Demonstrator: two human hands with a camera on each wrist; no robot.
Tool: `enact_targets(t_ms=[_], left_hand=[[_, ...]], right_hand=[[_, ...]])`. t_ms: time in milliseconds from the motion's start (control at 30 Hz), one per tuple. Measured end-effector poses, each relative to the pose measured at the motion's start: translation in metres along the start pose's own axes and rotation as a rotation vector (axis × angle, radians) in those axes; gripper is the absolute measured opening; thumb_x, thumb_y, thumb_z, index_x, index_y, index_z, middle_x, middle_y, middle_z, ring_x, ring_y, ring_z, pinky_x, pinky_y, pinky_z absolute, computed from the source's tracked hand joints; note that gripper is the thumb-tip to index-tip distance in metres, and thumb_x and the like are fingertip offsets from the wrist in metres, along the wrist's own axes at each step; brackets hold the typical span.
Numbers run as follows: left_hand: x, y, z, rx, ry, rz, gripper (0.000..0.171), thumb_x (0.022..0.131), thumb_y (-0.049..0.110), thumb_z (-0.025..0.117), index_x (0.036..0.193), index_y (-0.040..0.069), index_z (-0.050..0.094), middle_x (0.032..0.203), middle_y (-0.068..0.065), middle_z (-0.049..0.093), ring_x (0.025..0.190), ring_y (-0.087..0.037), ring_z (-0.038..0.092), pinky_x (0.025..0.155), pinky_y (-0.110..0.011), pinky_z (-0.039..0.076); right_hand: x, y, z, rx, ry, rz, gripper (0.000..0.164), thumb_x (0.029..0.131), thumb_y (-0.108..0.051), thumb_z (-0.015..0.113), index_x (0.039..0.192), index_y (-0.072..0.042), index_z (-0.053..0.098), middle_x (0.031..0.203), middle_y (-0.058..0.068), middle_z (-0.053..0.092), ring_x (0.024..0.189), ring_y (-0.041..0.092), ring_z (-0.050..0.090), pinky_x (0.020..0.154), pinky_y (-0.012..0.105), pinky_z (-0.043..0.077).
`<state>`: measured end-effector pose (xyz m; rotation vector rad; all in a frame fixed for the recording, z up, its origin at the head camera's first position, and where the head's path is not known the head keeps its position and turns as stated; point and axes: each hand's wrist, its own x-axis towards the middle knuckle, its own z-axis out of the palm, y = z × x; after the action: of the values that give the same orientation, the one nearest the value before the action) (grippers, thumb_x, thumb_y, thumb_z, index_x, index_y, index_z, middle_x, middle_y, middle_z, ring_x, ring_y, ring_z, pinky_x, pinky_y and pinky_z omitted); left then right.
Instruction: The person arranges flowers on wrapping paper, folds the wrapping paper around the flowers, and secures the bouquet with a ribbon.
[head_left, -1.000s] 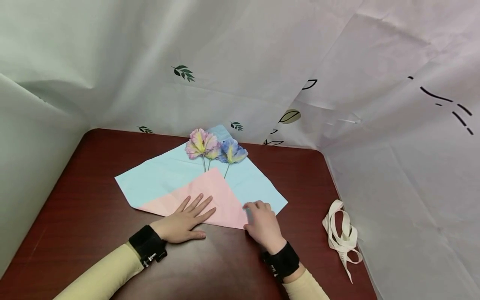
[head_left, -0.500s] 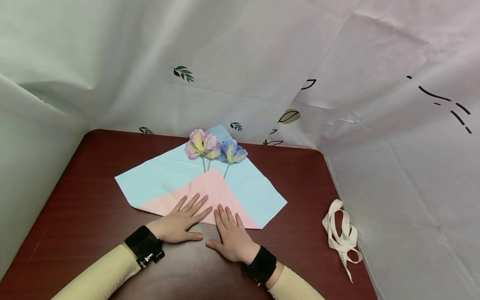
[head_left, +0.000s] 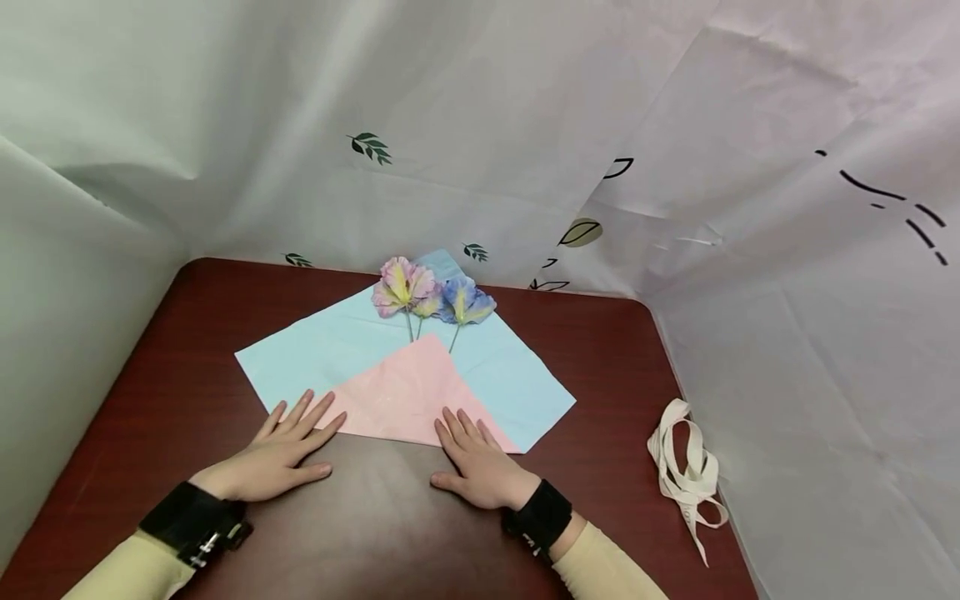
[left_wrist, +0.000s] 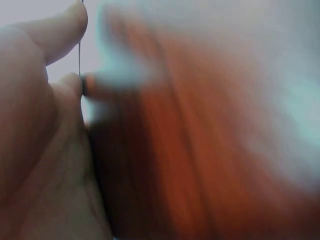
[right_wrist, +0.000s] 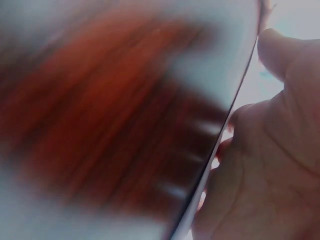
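Note:
A sheet of wrapping paper, light blue with a pink underside, lies on the table. Its near corner is folded up as a pink flap over the lower stems of several flowers. One pink-and-yellow flower and a blue one show above the flap. My left hand rests flat with spread fingers on the flap's left end. On the flap's right part, my right hand presses with straight fingers near the fold. Both wrist views show the palms close up, the left and the right.
A bundle of cream ribbon lies near the right edge of the dark red wooden table. White sheeting with printed leaves stands behind the table and on both sides.
My right hand has left the paper's right edge, where its fingers were bent, and now lies flat on the flap. My left hand has slid leftward along the fold.

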<state>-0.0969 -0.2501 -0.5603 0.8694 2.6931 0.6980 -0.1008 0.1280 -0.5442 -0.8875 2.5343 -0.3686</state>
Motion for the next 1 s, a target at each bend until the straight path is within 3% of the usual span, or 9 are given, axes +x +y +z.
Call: enact_targets(t_ms=[100,167,267,333,467,600,733,900,1000], left_hand=[[-0.011,-0.005,-0.002,-0.017,0.020,-0.009,0.070,0.103,0.048,0.054,0.160,0.016,0.031,0.170,-0.013,0.009,0.155,-0.041,-0.003,0.120,-0.051,-0.014],[-0.017,-0.009,-0.005,-0.009,0.050,0.008,0.066,0.103,0.043,0.056,0.159,0.015,0.034,0.169,-0.012,0.014,0.155,-0.041,0.002,0.121,-0.051,-0.009],[-0.019,-0.016,-0.010,0.066,0.140,0.061,0.059,0.098,0.033,0.067,0.152,0.017,0.049,0.164,-0.011,0.030,0.150,-0.041,0.023,0.116,-0.059,0.015],[-0.017,-0.020,-0.014,0.134,0.212,0.100,0.053,0.092,0.027,0.075,0.142,0.019,0.062,0.155,-0.010,0.044,0.140,-0.039,0.040,0.105,-0.059,0.032],[-0.010,-0.024,-0.020,0.278,0.333,0.185,0.034,0.080,0.018,0.085,0.114,0.020,0.079,0.124,-0.007,0.065,0.107,-0.026,0.060,0.086,-0.050,0.047],[-0.007,-0.024,-0.024,0.414,0.366,0.288,0.024,0.072,0.009,0.088,0.094,0.014,0.080,0.096,-0.003,0.066,0.084,-0.020,0.061,0.077,-0.045,0.050],[-0.002,-0.019,-0.023,0.492,0.366,0.360,0.017,0.071,0.000,0.082,0.081,0.011,0.073,0.082,-0.001,0.060,0.074,-0.019,0.056,0.071,-0.042,0.051],[0.002,-0.011,-0.021,0.511,0.383,0.349,0.022,0.074,-0.002,0.075,0.068,0.013,0.061,0.070,0.002,0.047,0.063,-0.017,0.047,0.061,-0.038,0.047],[0.003,-0.010,-0.019,0.536,0.415,0.332,0.023,0.088,0.004,0.060,0.068,0.014,0.058,0.066,0.002,0.044,0.060,-0.019,0.047,0.060,-0.039,0.045]], right_hand=[[-0.009,0.012,0.003,-0.011,0.025,0.012,0.078,0.105,-0.060,0.037,0.164,-0.020,0.005,0.170,0.003,-0.009,0.156,0.027,-0.011,0.122,0.056,0.003],[-0.014,0.019,0.006,-0.018,0.046,0.026,0.078,0.105,-0.060,0.036,0.164,-0.021,0.005,0.170,0.004,-0.009,0.155,0.027,-0.013,0.121,0.057,0.002],[-0.020,0.026,0.007,0.002,0.064,0.020,0.078,0.105,-0.060,0.036,0.164,-0.019,0.006,0.170,0.006,-0.009,0.155,0.028,-0.014,0.121,0.058,0.000],[-0.021,0.028,0.005,0.019,0.065,0.002,0.078,0.105,-0.059,0.036,0.164,-0.019,0.007,0.170,0.007,-0.008,0.155,0.030,-0.013,0.121,0.058,0.000],[-0.023,0.031,-0.002,0.048,0.055,-0.041,0.076,0.105,-0.056,0.039,0.164,-0.018,0.010,0.170,0.009,-0.005,0.155,0.032,-0.009,0.121,0.059,0.003],[-0.023,0.037,-0.007,0.075,0.046,-0.072,0.072,0.106,-0.054,0.040,0.164,-0.020,0.014,0.170,0.007,-0.002,0.156,0.031,-0.006,0.121,0.058,0.006],[-0.023,0.044,-0.013,0.112,0.044,-0.083,0.069,0.106,-0.053,0.041,0.163,-0.021,0.019,0.171,0.005,0.002,0.156,0.030,-0.002,0.122,0.057,0.007],[-0.021,0.048,-0.021,0.121,0.034,-0.082,0.067,0.106,-0.053,0.041,0.162,-0.022,0.022,0.171,0.004,0.005,0.156,0.028,0.000,0.123,0.054,0.008],[-0.020,0.047,-0.022,0.121,0.032,-0.074,0.066,0.106,-0.052,0.042,0.162,-0.022,0.024,0.170,0.003,0.007,0.156,0.027,0.000,0.123,0.053,0.009]])
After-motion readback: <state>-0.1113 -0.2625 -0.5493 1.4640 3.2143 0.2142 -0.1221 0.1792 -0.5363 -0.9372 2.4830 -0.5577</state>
